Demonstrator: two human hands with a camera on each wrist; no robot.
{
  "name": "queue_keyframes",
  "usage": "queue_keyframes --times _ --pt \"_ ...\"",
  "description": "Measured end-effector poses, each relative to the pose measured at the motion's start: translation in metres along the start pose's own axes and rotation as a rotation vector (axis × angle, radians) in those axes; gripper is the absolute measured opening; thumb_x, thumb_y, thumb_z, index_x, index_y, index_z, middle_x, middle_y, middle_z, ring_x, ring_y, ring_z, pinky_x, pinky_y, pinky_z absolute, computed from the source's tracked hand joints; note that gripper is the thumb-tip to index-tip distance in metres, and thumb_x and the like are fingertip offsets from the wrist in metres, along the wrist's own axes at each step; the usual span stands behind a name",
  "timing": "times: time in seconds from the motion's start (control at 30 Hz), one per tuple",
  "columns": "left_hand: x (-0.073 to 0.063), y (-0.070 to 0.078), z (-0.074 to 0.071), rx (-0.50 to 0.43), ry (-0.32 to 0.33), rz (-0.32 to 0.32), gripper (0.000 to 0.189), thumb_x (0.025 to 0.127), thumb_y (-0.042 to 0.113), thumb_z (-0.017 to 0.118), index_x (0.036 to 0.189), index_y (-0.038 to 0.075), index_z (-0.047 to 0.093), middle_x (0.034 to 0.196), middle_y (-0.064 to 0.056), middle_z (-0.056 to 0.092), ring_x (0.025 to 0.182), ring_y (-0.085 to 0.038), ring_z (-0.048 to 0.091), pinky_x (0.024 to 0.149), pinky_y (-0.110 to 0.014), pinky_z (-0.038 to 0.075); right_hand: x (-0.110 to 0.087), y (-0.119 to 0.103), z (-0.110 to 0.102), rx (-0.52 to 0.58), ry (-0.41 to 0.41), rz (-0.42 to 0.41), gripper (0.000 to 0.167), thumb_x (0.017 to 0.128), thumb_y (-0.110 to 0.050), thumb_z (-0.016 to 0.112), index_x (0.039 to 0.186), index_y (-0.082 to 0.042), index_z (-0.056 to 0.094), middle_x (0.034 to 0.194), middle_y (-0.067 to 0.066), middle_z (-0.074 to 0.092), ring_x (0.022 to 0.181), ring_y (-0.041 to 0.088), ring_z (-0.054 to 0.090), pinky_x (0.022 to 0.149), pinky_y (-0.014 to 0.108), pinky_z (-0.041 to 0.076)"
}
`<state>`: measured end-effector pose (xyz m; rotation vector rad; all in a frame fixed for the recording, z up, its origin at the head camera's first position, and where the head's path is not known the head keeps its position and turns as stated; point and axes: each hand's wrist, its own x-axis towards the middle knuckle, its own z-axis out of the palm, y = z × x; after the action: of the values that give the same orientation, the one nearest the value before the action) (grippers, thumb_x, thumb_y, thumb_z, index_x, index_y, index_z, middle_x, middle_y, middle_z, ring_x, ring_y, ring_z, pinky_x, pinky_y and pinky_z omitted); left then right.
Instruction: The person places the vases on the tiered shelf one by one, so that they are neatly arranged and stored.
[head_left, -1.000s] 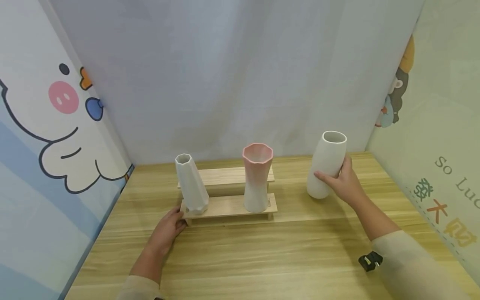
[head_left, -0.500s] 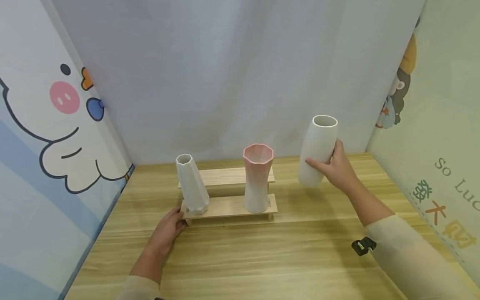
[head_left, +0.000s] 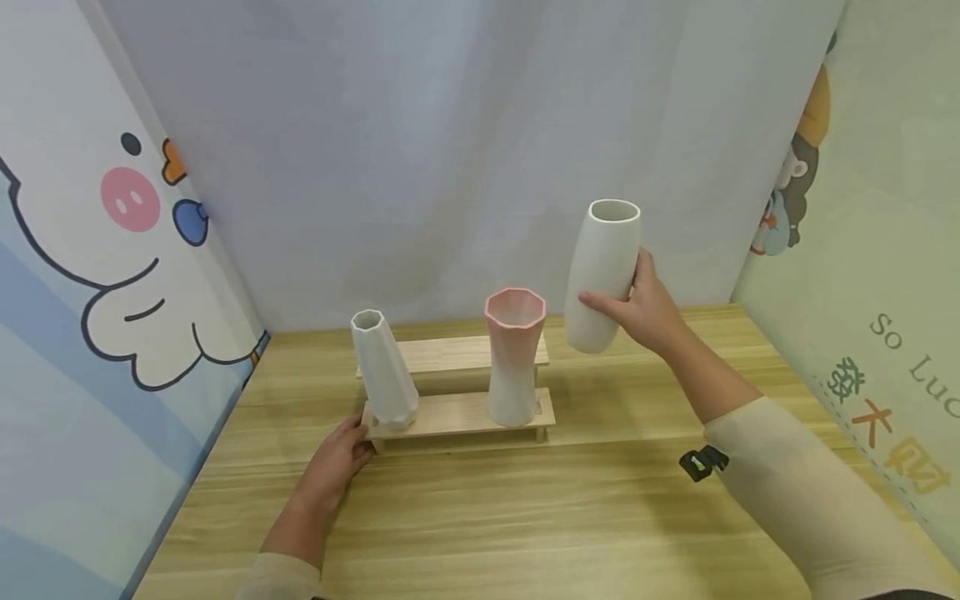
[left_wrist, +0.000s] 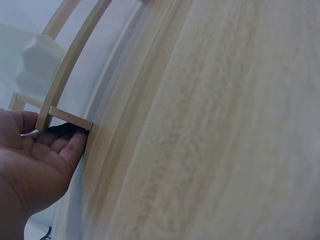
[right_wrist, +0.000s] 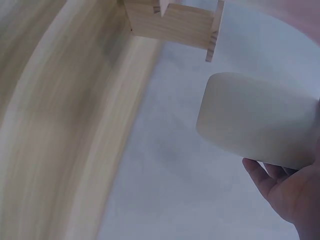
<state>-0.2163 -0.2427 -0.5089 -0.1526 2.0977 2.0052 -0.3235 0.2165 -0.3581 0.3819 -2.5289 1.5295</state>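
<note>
A smooth white vase (head_left: 600, 271), slightly tilted, is held up off the table by my right hand (head_left: 647, 310), its thumb across the front. In the right wrist view the vase's rounded base (right_wrist: 240, 115) hangs apart from the stand. A two-step wooden stand (head_left: 453, 412) sits on the table. At its left end my left hand (head_left: 333, 462) grips the lower step, with the thumb on the near edge and fingers underneath in the left wrist view. On that step stand a faceted white vase (head_left: 386, 375) at the left and a pink-and-white vase (head_left: 514, 358) at the right.
The upper step (head_left: 442, 353) of the stand lies behind the two standing vases. A grey curtain (head_left: 420, 167) closes off the back of the wooden table (head_left: 480, 525). Printed panels rise on the left (head_left: 67, 275) and right (head_left: 870, 275).
My right hand has lifted the smooth white vase off the table and carried it up and left, toward the stand. The left hand and the stand have stayed in place.
</note>
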Motion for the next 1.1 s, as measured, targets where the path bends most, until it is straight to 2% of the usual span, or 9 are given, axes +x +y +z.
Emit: queue_keyframes --times 0.33,0.73,1.1 --pt "0.000 0.000 0.002 -0.002 -0.008 0.008 0.055 0.108 0.026 0.029 0.156 0.000 0.016 0.156 -0.025 0.027 0.143 -0.034 0.031 0.118 -0.045 0.029 0.017 -0.018 0.022 0.003 -0.010 -0.018 0.108 0.077 -0.048 0.081 0.153 -0.014 0.014 0.138 0.017 0.046 0.122 0.034 0.052 0.099 0.056 0.048" --pt "0.000 -0.001 0.000 -0.006 -0.002 0.005 0.055 0.109 0.026 0.029 0.156 0.001 0.017 0.157 -0.024 0.027 0.143 -0.032 0.031 0.118 -0.044 0.029 0.032 -0.035 0.048 0.037 -0.081 -0.040 0.103 0.082 -0.034 0.080 0.155 -0.014 0.010 0.142 0.018 0.043 0.123 0.035 0.051 0.099 0.056 0.049" --pt "-0.004 0.001 0.001 -0.019 -0.004 0.001 0.055 0.108 0.025 0.030 0.156 0.000 0.016 0.157 -0.025 0.026 0.144 -0.035 0.031 0.119 -0.045 0.028 0.037 -0.039 0.057 0.009 -0.073 -0.052 0.111 0.075 -0.052 0.081 0.154 -0.013 0.013 0.140 0.015 0.045 0.122 0.032 0.052 0.100 0.054 0.048"
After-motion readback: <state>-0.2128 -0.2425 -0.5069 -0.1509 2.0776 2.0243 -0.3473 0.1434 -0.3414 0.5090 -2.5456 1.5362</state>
